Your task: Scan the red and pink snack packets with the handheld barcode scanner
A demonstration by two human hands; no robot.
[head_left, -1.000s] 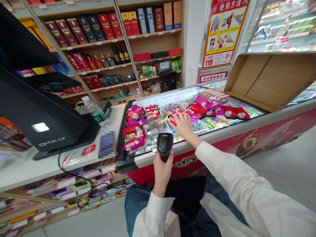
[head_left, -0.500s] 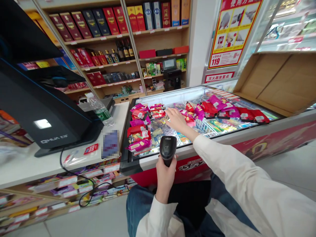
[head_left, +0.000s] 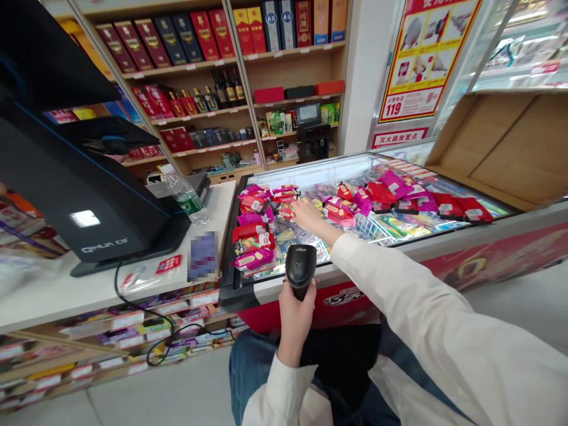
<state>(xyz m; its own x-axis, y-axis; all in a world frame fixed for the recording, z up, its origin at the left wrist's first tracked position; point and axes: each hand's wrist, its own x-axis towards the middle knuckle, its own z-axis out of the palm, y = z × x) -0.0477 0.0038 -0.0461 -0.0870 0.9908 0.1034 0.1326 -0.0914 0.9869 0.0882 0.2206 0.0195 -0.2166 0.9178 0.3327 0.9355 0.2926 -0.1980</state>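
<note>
One red packet is now at the left cluster on the freezer, where the right hand has shifted, seemingly grouping it, its pinch impossible to tell, while the left hand clasps the black scanner.

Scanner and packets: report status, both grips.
Left grip closed around black scanner. Right grip at a red packet over the freezer, hold unclear. Nothing visibly in the way.

Scanner in left hand, packets on freezer
</note>
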